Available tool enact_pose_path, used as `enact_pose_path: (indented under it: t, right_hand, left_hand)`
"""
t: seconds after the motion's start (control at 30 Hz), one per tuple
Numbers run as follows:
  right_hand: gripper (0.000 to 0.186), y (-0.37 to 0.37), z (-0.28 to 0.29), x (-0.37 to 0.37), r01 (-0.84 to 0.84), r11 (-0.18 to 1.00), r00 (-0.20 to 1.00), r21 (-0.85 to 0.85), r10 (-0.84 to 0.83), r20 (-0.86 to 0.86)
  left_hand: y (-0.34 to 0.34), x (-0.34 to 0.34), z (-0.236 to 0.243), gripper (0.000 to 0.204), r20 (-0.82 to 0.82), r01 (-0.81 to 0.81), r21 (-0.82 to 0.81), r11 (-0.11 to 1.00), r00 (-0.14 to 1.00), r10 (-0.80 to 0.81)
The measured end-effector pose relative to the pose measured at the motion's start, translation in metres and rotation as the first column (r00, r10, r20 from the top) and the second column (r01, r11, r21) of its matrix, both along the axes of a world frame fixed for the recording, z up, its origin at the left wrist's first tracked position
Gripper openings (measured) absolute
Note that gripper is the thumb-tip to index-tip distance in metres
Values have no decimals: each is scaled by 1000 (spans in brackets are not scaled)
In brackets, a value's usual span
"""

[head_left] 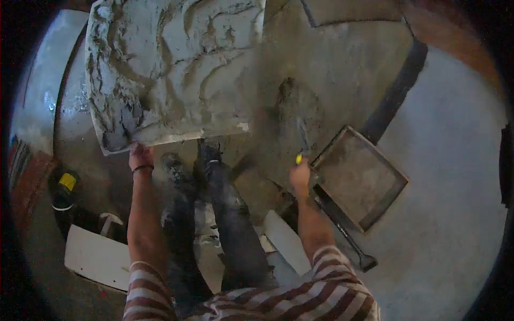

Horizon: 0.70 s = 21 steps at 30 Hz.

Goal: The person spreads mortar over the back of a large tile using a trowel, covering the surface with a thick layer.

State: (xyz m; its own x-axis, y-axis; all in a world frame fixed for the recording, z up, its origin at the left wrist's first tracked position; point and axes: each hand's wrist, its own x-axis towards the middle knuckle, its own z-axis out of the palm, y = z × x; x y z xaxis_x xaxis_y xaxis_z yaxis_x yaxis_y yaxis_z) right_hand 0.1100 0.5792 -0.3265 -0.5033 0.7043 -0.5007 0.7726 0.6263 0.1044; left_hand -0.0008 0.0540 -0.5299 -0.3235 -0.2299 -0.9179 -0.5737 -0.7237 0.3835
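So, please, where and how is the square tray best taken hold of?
Probably by the rim, midway along the lower-right edge, coming from the right. The tray's sides look raised, giving an edge to pinch. A dark bar runs along its lower-left edge, and the right hand is near its left corner.

- A large, pale rectangular slab (184,136) is at far left, its face covered in thick, ridged grey mortar (176,69).
- A slim, grey metal trowel-like tool (304,136) with yellow on its handle points far, right of the slab.
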Motion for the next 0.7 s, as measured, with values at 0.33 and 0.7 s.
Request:
enact_pose_path:
  t: [0.33, 0.7]
  right_hand:
    - [30, -83, 57, -44, 88, 907, 970, -412, -171, -171]
    - [32, -299, 23, -352, -808, 262, 444, -528, 860, -252]
  left_hand:
    - [-20, -10, 48, 29, 137, -130, -124, 984, 980, 147]
    - [11, -38, 89, 15, -37, -345, -7, 939, 938, 345]
